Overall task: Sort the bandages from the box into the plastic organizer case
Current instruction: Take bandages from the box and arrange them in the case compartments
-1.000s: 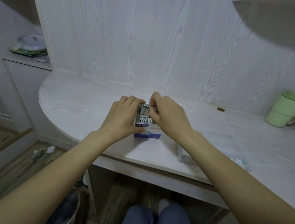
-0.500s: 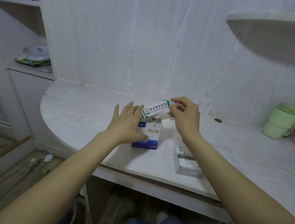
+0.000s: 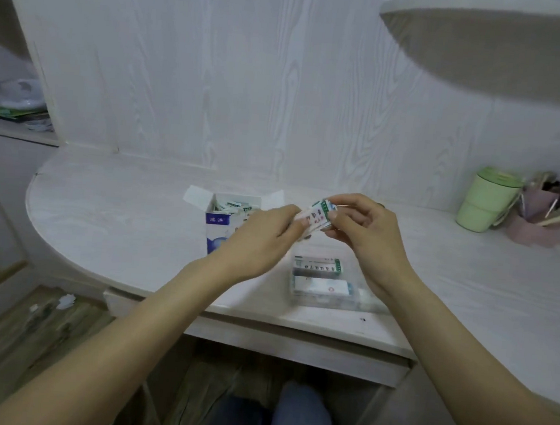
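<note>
A small stack of white and green bandages (image 3: 317,214) is held above the desk between both hands. My right hand (image 3: 367,239) pinches its right end and my left hand (image 3: 263,241) pinches its left end. Behind my left hand stands the blue and white bandage box (image 3: 219,222), flaps open, with more bandages showing inside. Below the hands, near the desk's front edge, lies the clear plastic organizer case (image 3: 323,283) with bandages in two of its compartments.
The curved white desk (image 3: 120,220) runs left to right. A green mug (image 3: 487,198) and a pink pen holder (image 3: 536,215) stand at the far right. A shelf with clutter (image 3: 15,104) is at the left, another shelf overhead at right.
My left hand left the box and came across to pinch the stack's left end. The stack moved right, above the case. The box now stands uncovered with its flaps open.
</note>
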### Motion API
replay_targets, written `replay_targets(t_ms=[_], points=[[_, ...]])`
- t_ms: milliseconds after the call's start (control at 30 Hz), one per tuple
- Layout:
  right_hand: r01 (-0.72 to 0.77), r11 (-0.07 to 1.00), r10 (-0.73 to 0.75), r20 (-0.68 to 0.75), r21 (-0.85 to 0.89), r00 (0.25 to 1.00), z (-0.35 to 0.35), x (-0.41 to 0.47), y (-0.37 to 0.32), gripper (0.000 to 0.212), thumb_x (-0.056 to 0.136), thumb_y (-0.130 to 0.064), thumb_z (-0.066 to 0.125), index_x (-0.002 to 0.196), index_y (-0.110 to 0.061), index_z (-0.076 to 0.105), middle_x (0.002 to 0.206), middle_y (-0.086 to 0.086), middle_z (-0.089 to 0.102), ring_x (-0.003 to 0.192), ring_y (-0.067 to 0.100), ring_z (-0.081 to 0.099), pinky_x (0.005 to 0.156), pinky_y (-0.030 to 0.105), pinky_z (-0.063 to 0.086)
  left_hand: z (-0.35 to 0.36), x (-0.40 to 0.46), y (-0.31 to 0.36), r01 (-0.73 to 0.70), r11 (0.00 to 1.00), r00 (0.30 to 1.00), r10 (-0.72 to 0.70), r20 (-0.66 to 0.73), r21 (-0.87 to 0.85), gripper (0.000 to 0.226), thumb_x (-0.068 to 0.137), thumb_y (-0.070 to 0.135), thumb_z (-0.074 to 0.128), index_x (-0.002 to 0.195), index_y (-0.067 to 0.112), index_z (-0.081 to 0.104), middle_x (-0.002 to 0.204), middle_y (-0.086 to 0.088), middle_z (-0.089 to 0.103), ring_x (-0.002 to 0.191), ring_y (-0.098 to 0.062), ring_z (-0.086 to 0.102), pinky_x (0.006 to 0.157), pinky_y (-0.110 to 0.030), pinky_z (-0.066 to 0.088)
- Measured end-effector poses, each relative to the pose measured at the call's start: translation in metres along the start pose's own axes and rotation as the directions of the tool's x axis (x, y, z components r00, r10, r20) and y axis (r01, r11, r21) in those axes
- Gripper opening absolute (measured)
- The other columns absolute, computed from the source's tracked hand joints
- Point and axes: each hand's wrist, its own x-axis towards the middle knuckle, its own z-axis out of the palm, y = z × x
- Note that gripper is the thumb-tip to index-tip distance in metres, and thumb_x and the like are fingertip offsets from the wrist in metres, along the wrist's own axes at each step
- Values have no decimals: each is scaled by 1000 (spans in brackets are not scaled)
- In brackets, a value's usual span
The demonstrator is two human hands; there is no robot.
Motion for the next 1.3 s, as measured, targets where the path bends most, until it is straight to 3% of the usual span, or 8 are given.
replay_targets(t_ms=[133, 367, 467, 567, 867, 1067, 1133, 1300], points=[[-56, 998, 57, 2, -28, 998, -19, -7, 3, 14, 87, -2, 64, 99, -8, 68, 84, 7, 71, 73, 11, 67, 66, 20, 53, 22, 1, 9, 122, 899, 990, -80, 115, -420, 21, 100, 14, 42, 103, 3, 59, 84, -10, 69, 61, -10, 67, 57, -18, 52], [-81, 990, 80, -14, -112, 997, -38, -9, 4, 27, 79, -1, 73, 104, -11, 67, 81, 6, 75, 71, 12, 71, 65, 18, 53, 40, 8, 13, 237, 773, 969, -235, 82, -588, 18, 86, 10, 66, 103, 5, 64, 95, -10, 71, 79, -19, 72, 70, -23, 57], [-87, 987, 85, -20, -132, 996, -42, -8, 8, 28, 80, -3, 72, 105, -14, 66, 81, 5, 75, 71, 14, 70, 69, 20, 56, 44, 10, 17, 243, 728, 962, -268, 61, -641, 20, 83, 6, 69, 99, -2, 61, 88, -6, 71, 73, -18, 72, 62, -20, 55], [-104, 983, 96, -61, -150, 993, -49, -6, 14, 26, 82, -4, 71, 104, -16, 66, 80, 5, 74, 73, 14, 71, 69, 20, 57, 49, 14, 19, 230, 731, 961, -274, 33, -642, 15, 87, 12, 65, 99, 3, 63, 85, -3, 71, 73, -13, 71, 62, -19, 54], [-222, 949, 203, -104, -224, 974, -51, 16, 48, 11, 84, 4, 66, 83, -7, 69, 92, 19, 63, 71, 19, 66, 64, 14, 54, 39, 21, 2, 108, 864, 915, -279, -290, -491, 7, 94, 9, 54, 95, 16, 56, 82, -3, 69, 62, -8, 68, 60, -17, 54], [-88, 810, 92, -23, -580, 995, -34, 26, 61, 7, 84, -5, 68, 87, -11, 71, 64, -5, 45, 66, 11, 51, 71, 18, 54, 32, 20, -4, 109, 884, 914, -269, -303, -455, 8, 95, 11, 54, 95, 19, 55, 81, -1, 69, 58, -6, 67, 62, -19, 56], [-22, 736, 45, 17, -677, 999, -30, 25, 61, 9, 84, -10, 67, 91, -14, 71, 70, -10, 49, 69, 5, 48, 63, 3, 40, 31, 20, -4, 108, 890, 915, -264, -305, -443, 11, 95, 12, 54, 90, 22, 54, 80, 0, 68, 58, -5, 66, 62, -20, 56], [49, 644, 19, 80, -763, 997, -25, 20, 61, 14, 88, -15, 65, 101, -13, 68, 94, -4, 57, 82, 8, 48, 55, 4, 34, 32, 21, -6, 114, 897, 916, -261, -304, -427, 8, 95, 14, 54, 93, 22, 53, 80, 2, 68, 59, -6, 67, 64, -21, 57]])
